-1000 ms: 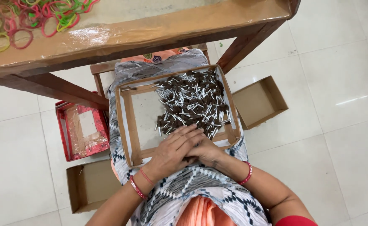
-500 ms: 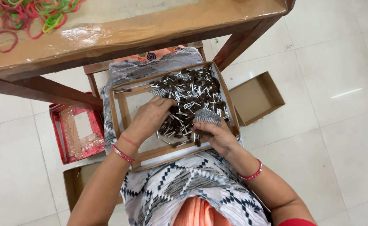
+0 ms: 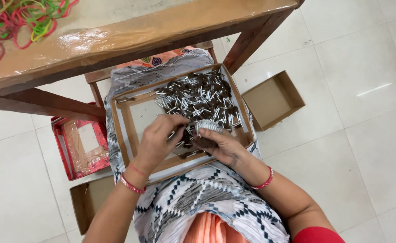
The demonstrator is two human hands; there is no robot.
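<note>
A shallow cardboard tray (image 3: 122,126) rests on my lap, its right half heaped with several small dark sticks with silver tips (image 3: 198,96). My right hand (image 3: 218,141) grips an upright bundle of these sticks (image 3: 208,127), silver ends up, at the tray's near edge. My left hand (image 3: 159,139) reaches in from the left, fingertips pinching loose sticks right beside the bundle. Both wrists wear red bangles.
A wooden table (image 3: 130,33) spans the top, with coloured rubber bands (image 3: 20,20) at its left end. On the tiled floor lie an open cardboard box (image 3: 273,100) at right, a red box (image 3: 78,146) at left, and another cardboard box (image 3: 87,202) at lower left.
Both hands lay together at the tray's near edge. My left hand then reached into the pile, and my right hand now holds a gathered bundle upright.
</note>
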